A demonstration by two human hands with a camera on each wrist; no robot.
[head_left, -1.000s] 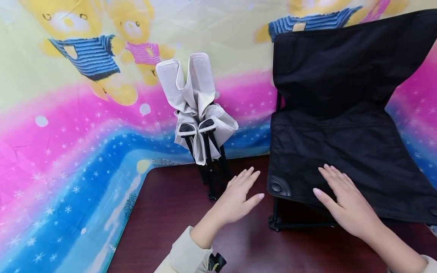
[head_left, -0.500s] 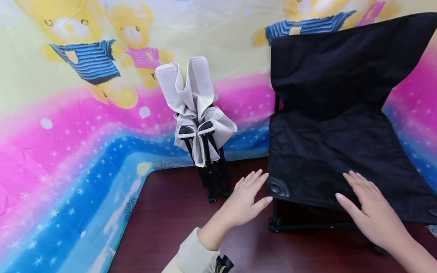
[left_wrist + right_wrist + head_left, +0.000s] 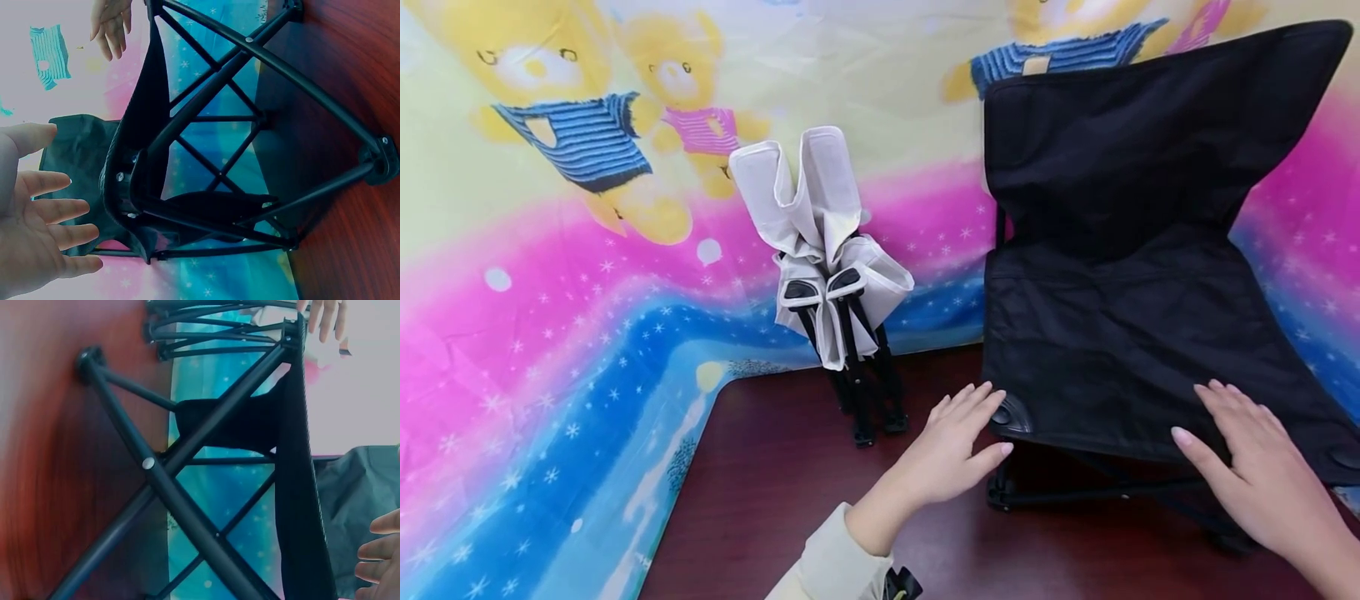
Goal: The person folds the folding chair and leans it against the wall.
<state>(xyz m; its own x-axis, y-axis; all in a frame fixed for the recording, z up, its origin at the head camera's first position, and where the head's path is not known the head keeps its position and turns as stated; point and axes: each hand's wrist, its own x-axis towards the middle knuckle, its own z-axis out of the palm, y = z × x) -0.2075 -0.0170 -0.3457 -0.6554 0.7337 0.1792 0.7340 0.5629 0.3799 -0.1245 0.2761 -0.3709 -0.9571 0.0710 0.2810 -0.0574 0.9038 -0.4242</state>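
An unfolded black fabric folding chair (image 3: 1120, 350) stands on the right of a dark red wooden table. My left hand (image 3: 947, 446) has straight fingers, and their tips overlap the seat's front left corner in the head view. Over the front right part of the seat is my right hand (image 3: 1262, 467), palm down and fingers extended. Neither hand grips anything. In the left wrist view, the left hand (image 3: 47, 219) has its fingers spread beside the chair's crossed black legs (image 3: 212, 112). Only the fingers (image 3: 378, 556) of the right hand show at the edge of the right wrist view.
A folded chair with white fabric (image 3: 827, 192) and bunched black legs (image 3: 861, 392) stands upright left of the black chair. Behind both hangs a cloth backdrop (image 3: 617, 333) printed with yellow bears. The table (image 3: 760, 500) has a rounded back left corner.
My right hand has moved right across the seat front. The left hand has shifted slightly right to the seat's corner, so the hands are farther apart. Both chairs stay in place.
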